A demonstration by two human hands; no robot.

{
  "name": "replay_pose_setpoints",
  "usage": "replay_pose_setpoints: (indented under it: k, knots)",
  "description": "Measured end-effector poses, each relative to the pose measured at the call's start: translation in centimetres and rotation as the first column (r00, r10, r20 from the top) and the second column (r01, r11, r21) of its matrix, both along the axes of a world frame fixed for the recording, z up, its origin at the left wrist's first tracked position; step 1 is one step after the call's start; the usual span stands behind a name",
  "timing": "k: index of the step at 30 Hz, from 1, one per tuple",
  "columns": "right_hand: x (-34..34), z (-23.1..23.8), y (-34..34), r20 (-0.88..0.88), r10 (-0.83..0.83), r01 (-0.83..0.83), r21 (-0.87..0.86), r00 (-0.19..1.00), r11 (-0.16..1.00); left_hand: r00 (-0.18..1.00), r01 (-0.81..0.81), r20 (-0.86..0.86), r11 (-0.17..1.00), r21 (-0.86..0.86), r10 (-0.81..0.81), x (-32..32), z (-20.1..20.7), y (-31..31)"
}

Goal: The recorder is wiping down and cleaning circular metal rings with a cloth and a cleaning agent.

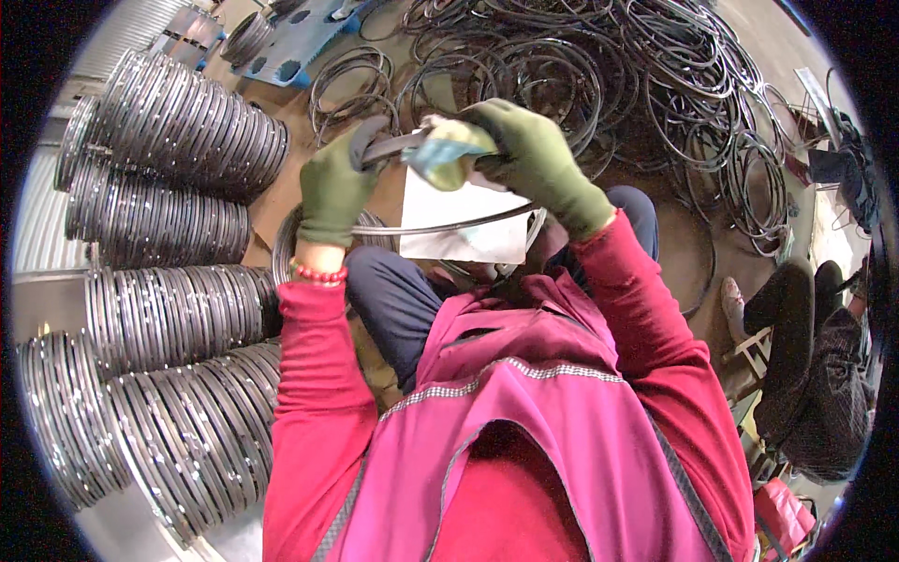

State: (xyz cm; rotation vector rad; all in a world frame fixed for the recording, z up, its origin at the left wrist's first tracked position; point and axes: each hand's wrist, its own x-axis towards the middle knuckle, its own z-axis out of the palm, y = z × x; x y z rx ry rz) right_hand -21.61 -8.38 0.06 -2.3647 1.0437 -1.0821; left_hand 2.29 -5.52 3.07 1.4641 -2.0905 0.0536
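Both my hands wear green gloves and are raised in front of my lap. My left hand (337, 192) is closed around the end of a dark, flat band (391, 147), which looks like part of a ring. My right hand (538, 161) is curled around a blue and pale-yellow rag (447, 157), blurred by motion, that lies against the band. The right fingertips are partly hidden. Lower down, a thin grey hoop (440, 228) curves across above my knees. Under it is a white sheet (464, 234).
Stacks of dark metal rings (183, 318) stand close on my left. Loose black hoops (562, 75) lie heaped on the floor ahead and to the right. A blue pallet (290, 47) is at the far left. Another person's dark-clothed legs (787, 347) are at my right.
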Motion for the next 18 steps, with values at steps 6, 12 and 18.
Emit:
replay_pose_setpoints:
  k: [6, 12, 18]
  knots:
    - [-1.0, 1.1, 0.9, -0.086, -0.153, 0.152, -0.014, 0.985, 0.988, 0.979, -0.062, 0.194, 0.998, -0.005, 0.061, -4.1, 0.5, -1.0]
    - [-3.0, -1.1, 0.8, -0.008, -0.117, 0.117, 0.029, 0.993, 0.993, 0.996, -0.021, 0.092, 0.999, 0.029, 0.018, -2.2, 0.7, -0.7]
    - [-6.1, -10.5, -0.3, 0.434, -0.193, -0.053, 0.493, 0.880, 0.868, 0.991, -0.133, -0.003, 0.988, 0.075, 0.134, 0.2, 0.0, -0.5]
